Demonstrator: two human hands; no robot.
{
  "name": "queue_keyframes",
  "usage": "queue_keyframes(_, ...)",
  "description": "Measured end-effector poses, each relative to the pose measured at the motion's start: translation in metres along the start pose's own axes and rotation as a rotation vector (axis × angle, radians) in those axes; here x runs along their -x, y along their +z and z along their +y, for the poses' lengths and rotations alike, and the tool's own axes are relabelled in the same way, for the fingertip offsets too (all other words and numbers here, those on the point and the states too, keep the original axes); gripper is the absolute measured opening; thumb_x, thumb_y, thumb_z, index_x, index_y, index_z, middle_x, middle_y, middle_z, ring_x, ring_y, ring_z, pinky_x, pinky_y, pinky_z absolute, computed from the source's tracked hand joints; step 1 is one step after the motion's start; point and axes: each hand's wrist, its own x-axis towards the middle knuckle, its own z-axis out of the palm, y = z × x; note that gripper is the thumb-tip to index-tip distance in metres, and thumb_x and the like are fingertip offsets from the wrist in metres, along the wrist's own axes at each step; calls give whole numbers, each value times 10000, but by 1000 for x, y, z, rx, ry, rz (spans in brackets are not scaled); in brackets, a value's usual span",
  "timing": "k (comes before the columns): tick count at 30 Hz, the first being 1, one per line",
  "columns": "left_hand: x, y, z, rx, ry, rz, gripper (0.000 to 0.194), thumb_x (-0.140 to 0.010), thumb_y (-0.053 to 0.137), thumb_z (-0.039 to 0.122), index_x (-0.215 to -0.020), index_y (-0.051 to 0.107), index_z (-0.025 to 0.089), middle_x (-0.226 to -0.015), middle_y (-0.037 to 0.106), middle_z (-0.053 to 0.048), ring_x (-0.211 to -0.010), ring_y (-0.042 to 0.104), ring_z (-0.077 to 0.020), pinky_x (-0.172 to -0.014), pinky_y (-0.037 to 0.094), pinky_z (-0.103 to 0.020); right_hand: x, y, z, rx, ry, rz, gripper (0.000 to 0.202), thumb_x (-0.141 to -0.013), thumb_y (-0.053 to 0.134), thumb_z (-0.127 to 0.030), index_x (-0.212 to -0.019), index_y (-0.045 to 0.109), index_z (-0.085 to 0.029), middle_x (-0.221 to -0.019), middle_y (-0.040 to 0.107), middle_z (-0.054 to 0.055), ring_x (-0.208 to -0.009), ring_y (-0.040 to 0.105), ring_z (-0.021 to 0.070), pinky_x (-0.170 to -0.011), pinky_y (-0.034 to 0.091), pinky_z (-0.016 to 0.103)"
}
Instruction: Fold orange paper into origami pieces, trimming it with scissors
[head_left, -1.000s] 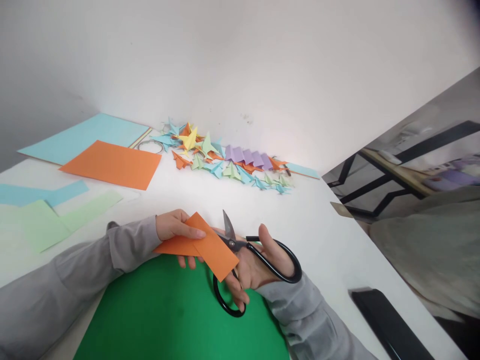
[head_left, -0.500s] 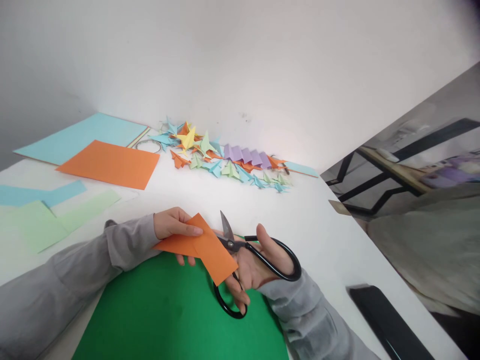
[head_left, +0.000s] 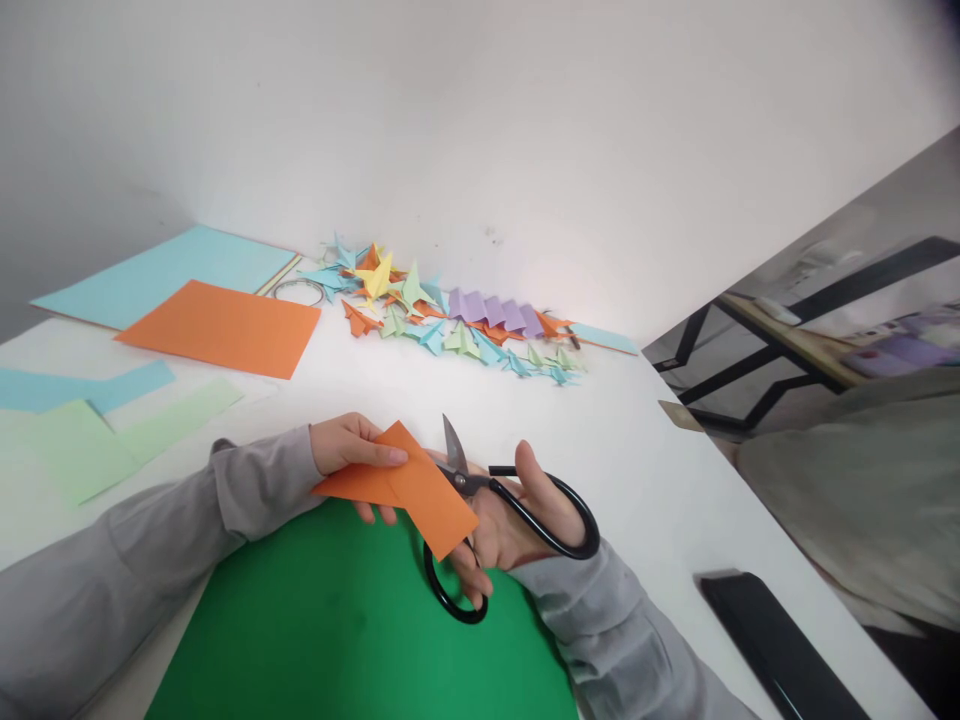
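My left hand [head_left: 351, 450] pinches a folded piece of orange paper [head_left: 439, 505], thumb on top and fingers beneath. The paper has an angled shape, one part running toward my left sleeve and the other slanting down to the right. In my right hand [head_left: 510, 515] is a pair of scissors [head_left: 469, 483] with black loop handles, thumb in one loop and fingers in the other. The scissor blades are spread; one points up beside the paper, and the other is partly hidden behind it. Below both hands lies a green sheet [head_left: 360, 620].
Folded paper pieces [head_left: 465, 325] in several colours lie along the wall. At left are an orange sheet [head_left: 225, 328], a blue sheet [head_left: 165, 275] and green paper offcuts [head_left: 82, 455]. A black elongated object [head_left: 772, 640] rests at the right table edge. Someone's clothed body [head_left: 862, 480] is beyond.
Both hands, with the orange paper and scissors, have shifted up very slightly. The scissors' lower handle loop has risen a little toward the paper.
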Motion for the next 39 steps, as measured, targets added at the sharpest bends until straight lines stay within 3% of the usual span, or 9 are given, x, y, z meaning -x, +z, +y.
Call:
queue_keyframes(12,0,-2,2,4,-23,23,256,-777,595,304,-869,699,89,-660,706,-114,-546,662,-178,-470,541,-222,2,-4,-1,-34,-42,2,955,-647,-200,-725,-1392,34,-174,-664,588,55,-460,518,171,-535,416,384)
queue_keyframes(23,0,5,-2,-12,-48,-37,230,-785,579,264,-851,702,81,-573,685,-103,-529,661,-200,-486,551,-268,2,-2,3,-76,33,34,955,-671,-258,-657,-1361,137,-127,-672,588,66,-441,496,158,-579,433,407)
queue_keyframes(29,-2,9,-5,29,-40,-35,237,-763,605,279,-866,695,85,-681,709,-122,-542,665,-202,-479,549,-272,-1,-1,4,-96,2,92,972,-674,-257,-660,-1333,235,-142,-795,592,87,-586,544,175,-633,436,390)
queue_keyframes(32,-3,9,-5,45,-42,-16,239,-759,609,285,-857,696,85,-694,710,-124,-550,667,-203,-479,548,-265,-2,1,3,-85,-9,102,981,-671,-229,-689,-1319,278,-155,-794,597,82,-557,526,165,-614,437,385)
queue_keyframes(39,-3,10,-3,57,-37,15,229,-751,610,276,-828,701,81,-708,712,-128,-606,678,-219,-495,555,-266,-1,2,0,-44,-28,14,977,-659,-173,-741,-1354,197,-162,-689,598,39,-426,478,133,-564,437,371)
